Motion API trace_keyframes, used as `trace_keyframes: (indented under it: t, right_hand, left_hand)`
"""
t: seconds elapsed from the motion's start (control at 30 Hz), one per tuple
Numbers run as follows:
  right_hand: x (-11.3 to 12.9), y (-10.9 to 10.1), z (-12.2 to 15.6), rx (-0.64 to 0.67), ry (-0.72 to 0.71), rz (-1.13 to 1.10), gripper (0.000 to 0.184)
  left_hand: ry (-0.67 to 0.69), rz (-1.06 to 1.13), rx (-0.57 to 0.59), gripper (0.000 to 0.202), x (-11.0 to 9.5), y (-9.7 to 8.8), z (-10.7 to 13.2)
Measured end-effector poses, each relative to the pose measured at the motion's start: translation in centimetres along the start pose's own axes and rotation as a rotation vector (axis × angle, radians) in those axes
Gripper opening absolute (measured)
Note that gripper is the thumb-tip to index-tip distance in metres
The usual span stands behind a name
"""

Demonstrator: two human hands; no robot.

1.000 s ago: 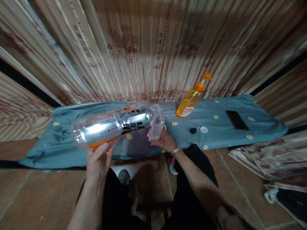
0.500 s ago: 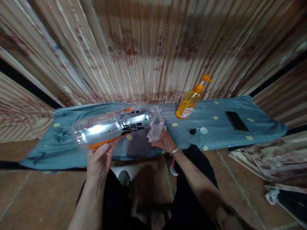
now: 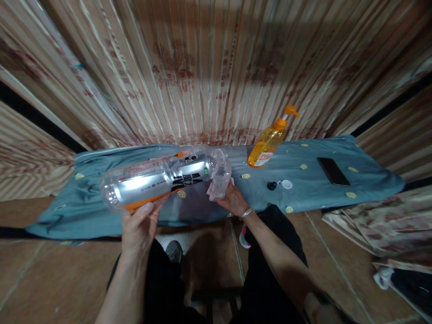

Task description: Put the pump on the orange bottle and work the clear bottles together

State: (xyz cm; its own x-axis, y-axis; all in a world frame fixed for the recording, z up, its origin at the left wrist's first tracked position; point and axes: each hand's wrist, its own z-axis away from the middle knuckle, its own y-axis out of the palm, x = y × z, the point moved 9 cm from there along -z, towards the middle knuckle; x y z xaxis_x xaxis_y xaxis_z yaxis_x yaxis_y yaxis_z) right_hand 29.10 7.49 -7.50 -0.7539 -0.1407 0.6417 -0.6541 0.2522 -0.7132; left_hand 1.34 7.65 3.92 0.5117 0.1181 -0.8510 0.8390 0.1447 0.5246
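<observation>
Almost nothing has moved: the large bottle (image 3: 158, 180) stays tipped sideways above the worktop's (image 3: 303, 189) front edge. The left hand (image 3: 138, 227) grips it from below, and its mouth meets the clear cup (image 3: 222, 177), which the right hand (image 3: 234, 200) clasps.

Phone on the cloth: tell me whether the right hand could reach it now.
Probably, once freed: the right hand grips a small clear bottle. The phone lies uncovered on the cloth; only a black cap and a white cap lie between.
</observation>
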Motion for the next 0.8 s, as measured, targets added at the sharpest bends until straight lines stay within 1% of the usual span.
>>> trace_keyframes:
  t: [0.13, 0.27, 0.37, 0.47, 0.6, 0.8]
  right_hand:
    - [0.1, -0.1, 0.0, 0.002, 0.008, -0.006, 0.101]
    - [0.6, -0.3, 0.1, -0.018, 0.028, -0.030, 0.112]
    - [0.6, -0.2, 0.1, -0.048, 0.046, -0.013, 0.117]
    - [0.4, 0.4, 0.1, -0.045, 0.017, 0.014, 0.115]
    - [0.1, 0.9, 0.1, -0.044, -0.037, 0.030, 0.110]
    - [-0.2, 1.0, 0.2, -0.040, -0.072, 0.048, 0.108]
  left_hand:
    - [0.000, 0.007, -0.001, 0.047, -0.1, 0.0, 0.0]
    - [-0.011, 0.010, 0.008, 0.046, 0.0, 0.1, 0.0]
    - [-0.015, 0.029, -0.012, 0.046, 0.1, -0.1, -0.1]
    - [-0.024, 0.053, -0.036, 0.047, 0.3, -0.3, -0.1]
    - [-0.017, 0.064, -0.036, 0.043, 0.2, -0.2, -0.1]
    - [-0.022, 0.065, -0.045, 0.043, 0.0, -0.1, -0.1]
